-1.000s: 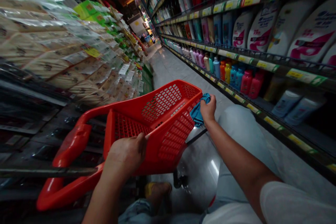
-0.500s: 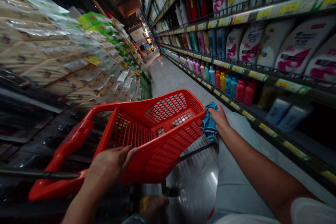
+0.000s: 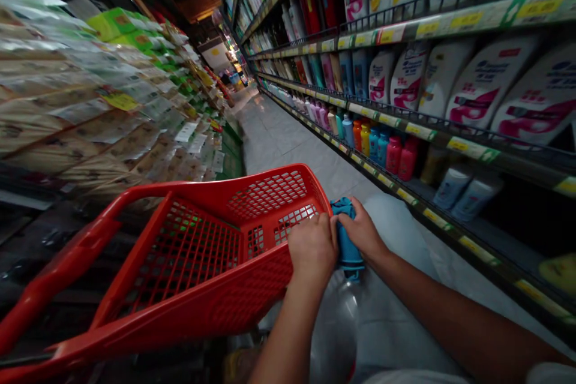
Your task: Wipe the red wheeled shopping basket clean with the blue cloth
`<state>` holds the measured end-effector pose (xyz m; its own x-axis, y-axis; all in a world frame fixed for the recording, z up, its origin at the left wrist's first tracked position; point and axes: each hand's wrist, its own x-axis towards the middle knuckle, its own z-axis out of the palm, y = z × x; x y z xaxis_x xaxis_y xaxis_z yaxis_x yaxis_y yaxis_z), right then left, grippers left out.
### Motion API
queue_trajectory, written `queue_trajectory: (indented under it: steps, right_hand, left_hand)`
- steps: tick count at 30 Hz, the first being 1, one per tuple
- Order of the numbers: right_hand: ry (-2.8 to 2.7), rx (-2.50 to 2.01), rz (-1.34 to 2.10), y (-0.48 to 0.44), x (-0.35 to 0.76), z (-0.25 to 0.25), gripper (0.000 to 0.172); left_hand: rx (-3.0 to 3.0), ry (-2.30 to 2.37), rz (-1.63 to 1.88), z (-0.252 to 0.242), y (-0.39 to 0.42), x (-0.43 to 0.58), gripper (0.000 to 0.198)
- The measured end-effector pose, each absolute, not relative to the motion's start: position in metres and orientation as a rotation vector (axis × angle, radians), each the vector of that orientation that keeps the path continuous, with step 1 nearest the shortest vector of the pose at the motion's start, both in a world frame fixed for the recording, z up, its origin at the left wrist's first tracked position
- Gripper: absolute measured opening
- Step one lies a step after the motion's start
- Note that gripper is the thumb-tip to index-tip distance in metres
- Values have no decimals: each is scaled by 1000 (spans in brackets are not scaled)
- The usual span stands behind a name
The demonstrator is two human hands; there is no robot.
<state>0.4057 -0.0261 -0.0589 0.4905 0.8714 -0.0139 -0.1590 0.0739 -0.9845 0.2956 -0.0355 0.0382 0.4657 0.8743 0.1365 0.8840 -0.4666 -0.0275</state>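
A crumpled blue cloth (image 3: 350, 252) hangs at the right corner of a red plastic shopping cart basket (image 3: 252, 264). My right hand (image 3: 362, 231) pinches the cloth from the right, thumb toward the cart. My left hand (image 3: 312, 246) is closed against the cloth's left edge, its fingertips close to my right thumb. It overlaps the near rim, and its inner fingers are hidden. Inside the basket I see only grid walls and floor. The red cart handle (image 3: 67, 264) extends to the lower left.
Shelves of shampoo bottles (image 3: 490, 84) line the right side, with small coloured bottles (image 3: 400, 156) lower down. Stacked packaged goods (image 3: 90, 114) rise on the left. A tiled aisle floor (image 3: 274, 132) runs ahead. My light trouser leg (image 3: 400, 240) is beside the cart.
My left hand has moved right from the near rim to the cloth at the corner. The cloth hangs straighter. The cart appears shifted left and closer in view.
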Motion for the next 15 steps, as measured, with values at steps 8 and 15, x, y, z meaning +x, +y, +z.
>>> queue_trajectory:
  steps: [8, 15]
  right_hand:
    - [-747, -1201, 993, 48, 413, -51, 26]
    - [-783, -1201, 869, -18, 389, -54, 29]
  left_hand:
    - [-2569, -1313, -292, 30, -53, 267, 43]
    - [-2604, -1108, -466, 30, -78, 245, 33]
